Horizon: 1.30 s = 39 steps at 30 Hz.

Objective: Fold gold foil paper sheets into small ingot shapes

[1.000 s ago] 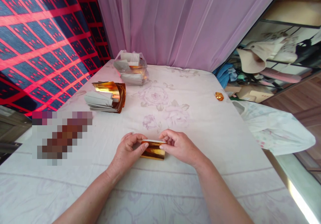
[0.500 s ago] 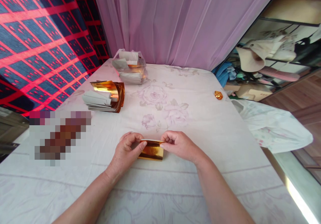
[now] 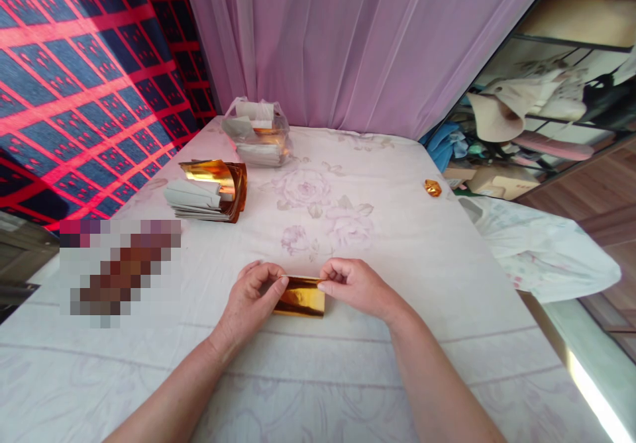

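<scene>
A purple curtain [image 3: 338, 46] hangs beyond the grip, and the table [image 3: 397, 231], covered with a flowered cloth, spreads around it on all sides. To the right of the grip, past the table's edge, are a shelf [image 3: 571, 49] with mixed things and a white bundle [image 3: 556, 251]. The left hand [image 3: 253, 294] and the right hand [image 3: 355, 291] work close together, each pinching between thumb and fingers one end of the same gold paper [image 3: 301, 299], at its far edge. Ahead of the grip and to its left stands a clear plastic bag [image 3: 256, 142] with more papers; nearer, also on the left, lies a paper stack [image 3: 199, 201], grey and gold. The gold paper itself lies between the two hands, its shiny face up, its near edge seeming to rest on the cloth. The step in hand looks to be a turning or rolling of the far edge; the next move, I judge, calls for both thumbs to press equally, so the edge stays straight. Well to the right and farther than the grip sits a small gold lump [image 3: 432, 188]. A blocky patch [image 3: 129, 274] left of the grip hides what is under it; most fingertips are covered too, the forearms are cut off below, and I cannot tell how many layers the edge has.
</scene>
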Available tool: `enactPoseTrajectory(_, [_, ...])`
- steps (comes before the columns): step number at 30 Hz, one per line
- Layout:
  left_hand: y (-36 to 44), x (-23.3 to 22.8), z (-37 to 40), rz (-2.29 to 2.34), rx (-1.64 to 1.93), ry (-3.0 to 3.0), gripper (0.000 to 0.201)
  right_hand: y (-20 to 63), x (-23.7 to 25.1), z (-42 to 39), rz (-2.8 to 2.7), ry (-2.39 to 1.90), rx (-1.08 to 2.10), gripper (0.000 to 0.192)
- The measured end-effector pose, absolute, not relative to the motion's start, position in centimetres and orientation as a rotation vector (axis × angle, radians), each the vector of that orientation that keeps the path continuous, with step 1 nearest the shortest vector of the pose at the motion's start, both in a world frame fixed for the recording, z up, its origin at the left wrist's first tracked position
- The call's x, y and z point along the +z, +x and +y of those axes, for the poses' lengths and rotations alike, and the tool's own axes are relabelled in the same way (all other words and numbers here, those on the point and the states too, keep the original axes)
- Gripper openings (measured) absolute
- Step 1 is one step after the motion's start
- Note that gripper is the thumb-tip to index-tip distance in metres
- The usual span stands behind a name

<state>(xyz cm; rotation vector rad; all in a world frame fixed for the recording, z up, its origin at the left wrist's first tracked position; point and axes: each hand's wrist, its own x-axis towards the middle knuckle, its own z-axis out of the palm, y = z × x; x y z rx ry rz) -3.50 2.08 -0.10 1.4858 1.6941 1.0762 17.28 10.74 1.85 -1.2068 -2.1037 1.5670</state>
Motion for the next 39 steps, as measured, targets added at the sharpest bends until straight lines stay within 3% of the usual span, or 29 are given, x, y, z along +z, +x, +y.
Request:
enactPoseTrajectory(30, [-3.5, -0.6, 2.1, 1.774, 1.07, 1.562, 0.026, 17.5, 1.9, 11.0, -2.08, -1.226, 1.561, 0.008])
enactPoseTrajectory(39, [-3.0, -1.3, 2.5, 2.033, 0.885, 1.9, 0.014, 16.5, 1.8, 10.8, -2.24, -1.561, 1.172, 0.008])
